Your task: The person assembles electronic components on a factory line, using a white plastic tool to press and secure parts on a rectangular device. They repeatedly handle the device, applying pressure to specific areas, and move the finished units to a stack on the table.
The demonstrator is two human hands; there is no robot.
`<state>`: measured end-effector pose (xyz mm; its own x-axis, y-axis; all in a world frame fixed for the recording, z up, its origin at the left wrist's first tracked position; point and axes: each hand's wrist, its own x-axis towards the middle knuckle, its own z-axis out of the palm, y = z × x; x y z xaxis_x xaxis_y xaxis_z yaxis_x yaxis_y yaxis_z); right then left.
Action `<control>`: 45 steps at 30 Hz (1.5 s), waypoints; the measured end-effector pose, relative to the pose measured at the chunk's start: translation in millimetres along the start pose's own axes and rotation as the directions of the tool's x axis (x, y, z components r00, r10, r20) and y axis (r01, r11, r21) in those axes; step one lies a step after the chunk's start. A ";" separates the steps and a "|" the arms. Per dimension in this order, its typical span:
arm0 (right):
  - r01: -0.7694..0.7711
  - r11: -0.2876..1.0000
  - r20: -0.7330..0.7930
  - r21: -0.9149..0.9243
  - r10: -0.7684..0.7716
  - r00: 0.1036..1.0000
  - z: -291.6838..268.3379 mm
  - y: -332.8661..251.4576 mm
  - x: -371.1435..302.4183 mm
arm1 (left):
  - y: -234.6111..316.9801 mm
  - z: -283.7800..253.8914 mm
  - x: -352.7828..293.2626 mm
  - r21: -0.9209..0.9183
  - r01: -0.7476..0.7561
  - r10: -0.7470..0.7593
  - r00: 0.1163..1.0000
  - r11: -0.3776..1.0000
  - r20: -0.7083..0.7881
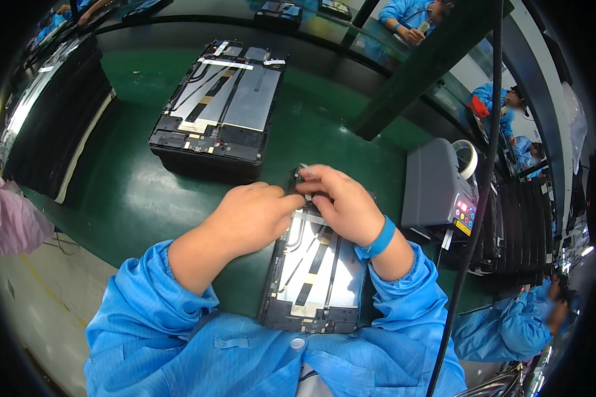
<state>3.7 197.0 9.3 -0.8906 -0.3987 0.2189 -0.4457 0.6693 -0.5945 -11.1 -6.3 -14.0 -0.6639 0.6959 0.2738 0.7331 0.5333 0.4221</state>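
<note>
An opened tablet (341,278) lies on the green table right before me, its silver inner plate, black cables and circuit parts showing. My left hand (245,215) is closed at the tablet's far left corner, fingertips pressed together; whatever they may pinch is hidden. Over the far end my right hand (344,202) curls inward, with a blue band around its wrist. Between its thumb and fingers there may be something too small to make out. A small pale strip (306,170) shows by its index fingertip. Both hands nearly meet above the tablet's far edge.
A stack of opened tablets (245,99) stands beyond my left hand. Dark stacked pieces (59,119) rise at the far left, others (520,228) at the right. A grey tape dispenser (434,185) sits right of my hands. A black cable (473,231) hangs in front; a dark post (430,69) slants behind.
</note>
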 end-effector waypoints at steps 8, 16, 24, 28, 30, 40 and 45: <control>-0.115 0.946 0.128 0.303 0.080 0.989 -1.5 17.4 -15.7 | 0.3 4.0 -0.2 0.040 -0.003 0.002 1.000 0.999 0.006; -0.067 0.968 -0.065 0.240 0.085 0.994 6.3 13.7 -9.4 | 1.4 4.6 0.3 0.031 -0.022 0.023 0.999 0.999 -0.040; -0.009 0.996 -0.146 0.088 0.022 0.989 11.1 7.1 -11.6 | 0.8 3.8 0.4 0.021 -0.011 0.012 1.000 1.000 -0.025; 0.130 0.986 -0.153 -0.101 -0.144 0.978 10.0 6.5 -11.0 | 2.0 2.3 1.7 0.012 0.003 -0.003 1.000 1.000 -0.004; 0.182 0.967 -0.118 -0.179 -0.205 0.972 10.6 8.5 -10.8 | 2.1 2.6 1.5 -0.002 0.016 -0.016 1.000 1.000 -0.004; 0.040 0.995 -0.169 0.096 -0.023 0.985 8.4 8.4 -16.5 | 3.3 -0.6 2.1 -0.009 -0.023 0.022 0.998 1.000 -0.057; -0.026 1.000 -0.048 0.013 0.027 0.999 5.8 5.9 -18.8 | 6.5 -0.5 1.0 0.131 -0.068 0.072 0.997 0.989 -0.022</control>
<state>18.4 204.8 -2.8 -0.9055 -0.3503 0.2397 -0.4211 0.6714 -0.6098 -7.1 -2.5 -10.5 -0.6125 0.7216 0.3227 0.7899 0.5429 0.2853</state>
